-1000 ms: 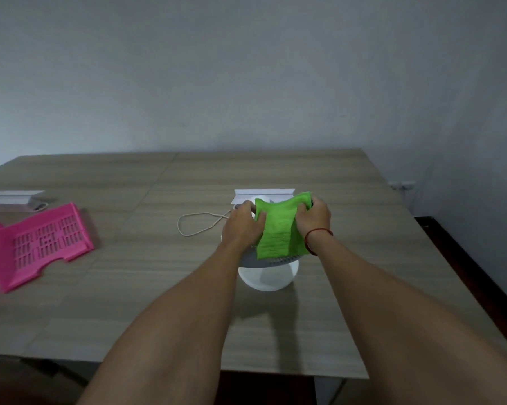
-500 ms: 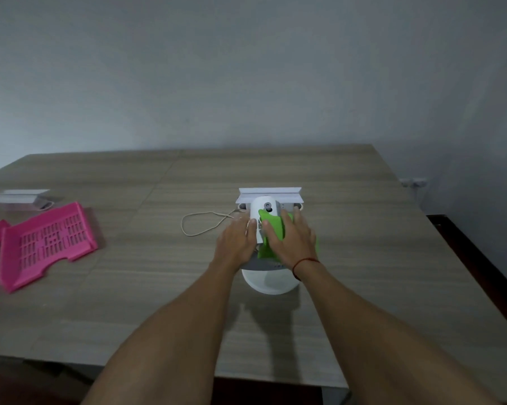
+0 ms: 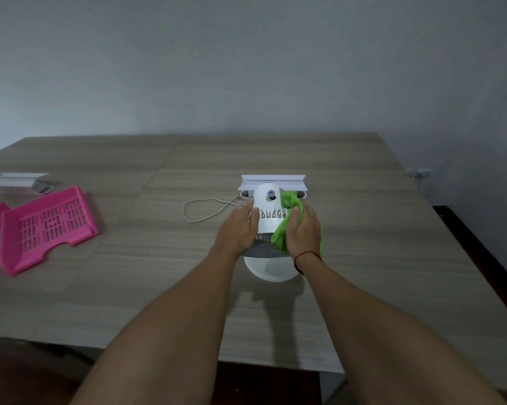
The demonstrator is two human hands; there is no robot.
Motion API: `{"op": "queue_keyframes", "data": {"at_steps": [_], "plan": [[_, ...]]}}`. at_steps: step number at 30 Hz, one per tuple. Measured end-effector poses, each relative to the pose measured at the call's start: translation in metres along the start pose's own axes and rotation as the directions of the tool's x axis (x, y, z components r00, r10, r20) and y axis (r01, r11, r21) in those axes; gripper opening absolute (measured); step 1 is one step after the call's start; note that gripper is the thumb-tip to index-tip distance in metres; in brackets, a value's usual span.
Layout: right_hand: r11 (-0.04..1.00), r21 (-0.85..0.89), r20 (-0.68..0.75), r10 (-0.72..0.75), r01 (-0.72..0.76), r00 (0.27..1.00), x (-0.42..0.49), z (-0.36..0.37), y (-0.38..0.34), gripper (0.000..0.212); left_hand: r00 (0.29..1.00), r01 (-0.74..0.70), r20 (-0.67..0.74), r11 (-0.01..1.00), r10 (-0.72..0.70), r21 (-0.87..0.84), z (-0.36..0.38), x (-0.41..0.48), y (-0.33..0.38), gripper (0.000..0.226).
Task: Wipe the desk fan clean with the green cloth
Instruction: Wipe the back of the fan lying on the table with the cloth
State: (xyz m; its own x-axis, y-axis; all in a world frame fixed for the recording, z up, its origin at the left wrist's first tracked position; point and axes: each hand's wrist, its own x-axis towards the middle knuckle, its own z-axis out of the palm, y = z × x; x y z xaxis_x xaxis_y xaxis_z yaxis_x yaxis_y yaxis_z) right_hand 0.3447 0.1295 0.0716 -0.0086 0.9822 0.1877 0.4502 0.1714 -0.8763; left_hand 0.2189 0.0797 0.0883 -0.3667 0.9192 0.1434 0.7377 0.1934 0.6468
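Pressing green cloth (image 3: 280,236) onto white desk fan (image 3: 271,217) under flat right hand (image 3: 303,232); bracing it with straight-fingered left hand (image 3: 239,229).

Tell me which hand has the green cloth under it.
The right hand, with the red wrist string, presses the green cloth to the desk fan; the left hand touches the fan bare.
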Motion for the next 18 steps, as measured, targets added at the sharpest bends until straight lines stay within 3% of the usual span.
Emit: {"op": "queue_keyframes", "data": {"at_steps": [3,8,11,15,18], "plan": [[0.99,-0.104,-0.003,-0.1,0.099,0.995,-0.007,0.006,-0.003,0.068,1.0,0.001,0.004,1.0,-0.001,0.013,-0.001,0.004,-0.003,0.037],[0.895,-0.292,0.133,-0.311,0.337,0.941,-0.014,0.014,-0.012,0.072,0.999,-0.013,0.04,1.0,0.014,-0.027,-0.005,0.008,-0.006,0.039],[0.849,-0.313,0.201,-0.378,0.425,0.904,-0.013,0.019,-0.017,0.071,0.999,-0.01,0.049,0.998,0.013,-0.055,-0.009,0.009,-0.007,0.035],[0.922,-0.264,0.084,-0.27,0.283,0.959,-0.003,0.017,-0.003,0.064,0.995,0.002,0.095,1.0,-0.001,-0.006,-0.005,0.01,-0.017,0.049],[0.983,-0.095,0.012,-0.159,0.16,0.987,0.004,0.017,0.008,0.061,0.999,-0.012,0.053,1.0,0.013,-0.012,0.003,0.013,-0.027,0.061]]}}
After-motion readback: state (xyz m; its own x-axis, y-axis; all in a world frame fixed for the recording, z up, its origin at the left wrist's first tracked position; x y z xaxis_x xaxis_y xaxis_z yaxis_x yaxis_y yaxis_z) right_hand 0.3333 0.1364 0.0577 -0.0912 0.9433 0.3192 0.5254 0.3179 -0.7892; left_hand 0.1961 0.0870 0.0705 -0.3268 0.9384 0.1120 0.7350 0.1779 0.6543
